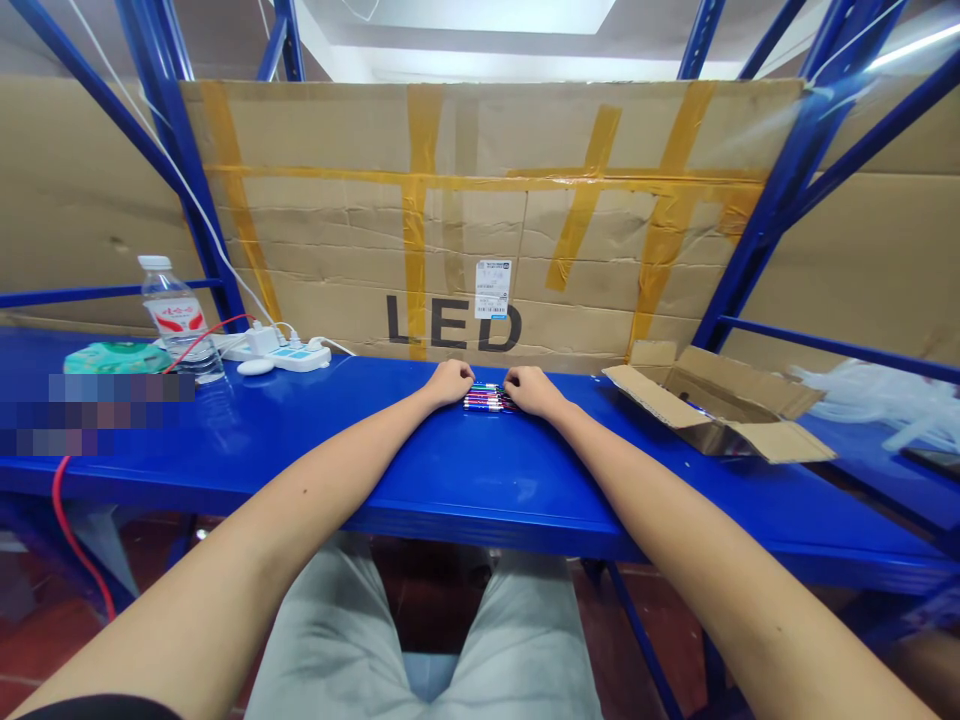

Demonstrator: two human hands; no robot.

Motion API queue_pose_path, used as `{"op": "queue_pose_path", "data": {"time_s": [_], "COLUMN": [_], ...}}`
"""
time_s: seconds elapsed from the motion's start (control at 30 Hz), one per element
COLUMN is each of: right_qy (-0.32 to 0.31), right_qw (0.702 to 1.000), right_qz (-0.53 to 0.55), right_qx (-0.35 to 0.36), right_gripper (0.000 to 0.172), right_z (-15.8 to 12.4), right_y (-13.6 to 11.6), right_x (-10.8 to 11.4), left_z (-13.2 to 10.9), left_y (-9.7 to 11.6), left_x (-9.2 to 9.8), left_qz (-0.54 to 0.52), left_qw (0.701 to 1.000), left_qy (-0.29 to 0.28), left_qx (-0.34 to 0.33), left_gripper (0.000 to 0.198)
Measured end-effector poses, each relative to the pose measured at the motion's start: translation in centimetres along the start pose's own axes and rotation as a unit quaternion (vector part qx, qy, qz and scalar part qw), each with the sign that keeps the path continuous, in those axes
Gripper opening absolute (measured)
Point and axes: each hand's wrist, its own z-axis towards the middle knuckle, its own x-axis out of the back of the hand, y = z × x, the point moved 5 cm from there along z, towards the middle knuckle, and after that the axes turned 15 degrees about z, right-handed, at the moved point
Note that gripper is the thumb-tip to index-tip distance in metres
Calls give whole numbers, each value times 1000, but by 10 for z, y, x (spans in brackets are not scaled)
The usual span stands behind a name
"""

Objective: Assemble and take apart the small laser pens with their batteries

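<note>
A small row of slim, colourful pens (484, 400) lies side by side on the blue table, with blue, red, white and green showing on their barrels. My left hand (451, 382) rests at their left ends, its fingers curled inward against them. On the other side, my right hand (534, 390) bends its fingers over the right ends, hiding those tips. Both hands are closed about the row, though the fingertips are partly hidden.
An opened cardboard box (712, 400) stands at the right, near clear plastic bags (885, 405). To the left are a water bottle (180, 320), a green packet (116, 357) and a white power strip (300, 355). A large cardboard sheet (337, 240) backs the blue table (480, 470).
</note>
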Motion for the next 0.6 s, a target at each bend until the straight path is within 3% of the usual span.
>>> {"op": "queue_pose_path", "data": {"time_s": [0.2, 0.33, 0.47, 0.6], "right_qy": [9, 17, -25, -65], "right_qw": [1000, 999, 995, 993], "right_qz": [12, -3, -15, -15], "right_qx": [7, -45, -97, -96], "right_gripper": [26, 28, 21, 21], "right_z": [-1, -3, -8, -11], "right_y": [1, 23, 49, 57], "right_x": [9, 23, 31, 29], "left_z": [2, -3, -13, -18], "left_y": [-8, -29, -46, -48], "left_x": [4, 14, 19, 14], "left_qz": [28, 83, 154, 196], "left_qw": [1000, 996, 987, 978], "left_qy": [5, 3, -8, -20], "left_qx": [11, 32, 50, 65], "left_gripper": [22, 23, 22, 30]}}
